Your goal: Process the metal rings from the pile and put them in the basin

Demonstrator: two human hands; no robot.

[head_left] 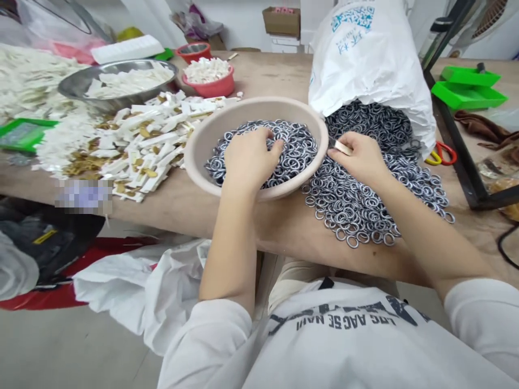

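My left hand (pixel 251 158) reaches into a beige bowl (pixel 198 178) of dark metallic rings (pixel 294 145). Its thumb stands apart from the curled index finger, and the other fingertips are hidden. Just right of the bowl's rim, my right hand (pixel 363 160) pinches a small flat white piece (pixel 343 148) with a dark end. Under and around that hand spreads a heap of the same rings (pixel 357 208) on the brown table (pixel 284 229). The heap runs out of the mouth of a big white sack (pixel 368 59) lying behind it.
White strips with tan pieces (pixel 140 148) pile up left of the bowl. Behind them are a steel basin (pixel 117 97) and a red bowl of white pieces (pixel 208 86). Right of the rings are red-and-yellow-handled scissors (pixel 446 153), a black metal frame (pixel 462 162) and green trays (pixel 470 94).
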